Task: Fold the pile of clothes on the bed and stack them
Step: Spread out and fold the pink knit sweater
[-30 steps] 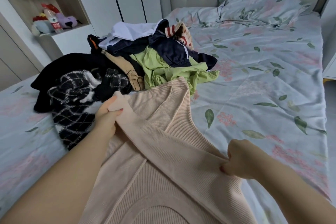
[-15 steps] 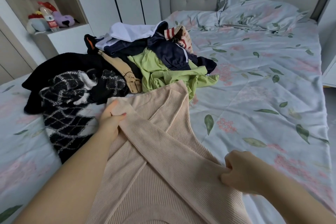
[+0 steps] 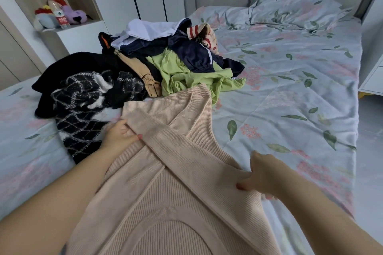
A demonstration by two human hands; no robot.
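Surroundings: plush toys [image 3: 74, 15] are seen on a shelf [image 3: 72, 33] beyond the bed's left side; a pillow [image 3: 290, 10] lies at the head of the floral sheet [image 3: 290, 93].
Obstruction: the pile of clothes [image 3: 165, 58] is heaped just beyond the work area; its black checked garment [image 3: 83, 114] is touched by the left hand's back, and its green garment [image 3: 186, 76] meets the top's far edge.
Top: the beige ribbed top [image 3: 165, 203] is spread on the sheet nearest the camera, with one sleeve [image 3: 178, 147] laid diagonally across it.
Left hand [image 3: 118, 134]: the sleeve's cuff is pinched between thumb and fingers at the top's left edge.
Right hand [image 3: 263, 174]: the fabric at the sleeve's base is clamped between thumb and curled fingers at the right edge.
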